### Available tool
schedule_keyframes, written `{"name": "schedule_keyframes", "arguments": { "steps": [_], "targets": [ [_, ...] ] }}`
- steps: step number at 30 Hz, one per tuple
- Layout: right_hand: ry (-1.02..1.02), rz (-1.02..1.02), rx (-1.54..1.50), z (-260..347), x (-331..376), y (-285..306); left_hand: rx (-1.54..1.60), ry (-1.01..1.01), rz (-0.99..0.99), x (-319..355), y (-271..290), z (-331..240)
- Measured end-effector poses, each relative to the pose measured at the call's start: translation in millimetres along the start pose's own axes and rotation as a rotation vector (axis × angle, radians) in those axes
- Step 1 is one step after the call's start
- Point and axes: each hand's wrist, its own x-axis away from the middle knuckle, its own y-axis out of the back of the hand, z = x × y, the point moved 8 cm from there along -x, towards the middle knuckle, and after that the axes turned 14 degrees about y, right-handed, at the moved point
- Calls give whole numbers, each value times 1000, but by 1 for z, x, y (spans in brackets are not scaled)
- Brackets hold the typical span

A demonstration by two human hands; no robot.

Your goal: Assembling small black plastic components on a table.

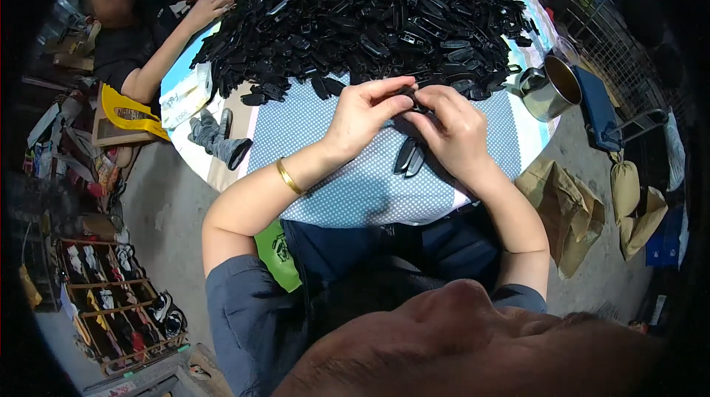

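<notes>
The work surface is a round table [215,178] covered with a patterned tablecloth [325,191]: blue with pale dots at the centre, striped in pale colours toward the sides. A large pile of black parts [355,24] covers the far half and reaches toward the left and right edges.

Both hands meet over the near half, just short of the pile. The left hand [361,114] and the right hand [457,127] are clamped by their fingertips on 1 small black part [418,103], located between them. The fingers hide most of its shape. A gold bangle [289,176] is on the left wrist. Loose black pieces [409,158] lie on the cloth below the right hand, toward the near edge.

At the left edge are grey gloves [220,143] and a white packet [186,99]. A metal mug [544,98] is at the right edge. A co-worker's hand [213,9] is beside the pile at the far left.

Room: a yellow chair [127,110] is left of the table; a wooden rack [118,314] is farther toward the near left. A brown paper sack [563,214] stands on the grey floor [164,238] to the right, near a blue panel [594,107].
</notes>
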Motion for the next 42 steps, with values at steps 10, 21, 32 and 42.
{"name": "schedule_keyframes", "arguments": {
  "steps": [10, 21, 32, 42],
  "targets": [
    [-242, 181, -330, -17, 12, -19, -258, -226, 73, 10, -4, -25],
    [-391, 198, -227, -58, 5, 27, -561, 209, 226, -3, -8, 3],
    [-70, 197, 405, -90, -14, 18, -1037, -473, -371, -4, 18, -34],
    [226, 532, 100, -35, -36, -75, -1240, -386, -414, -10, 12, -17]
  ]
}}
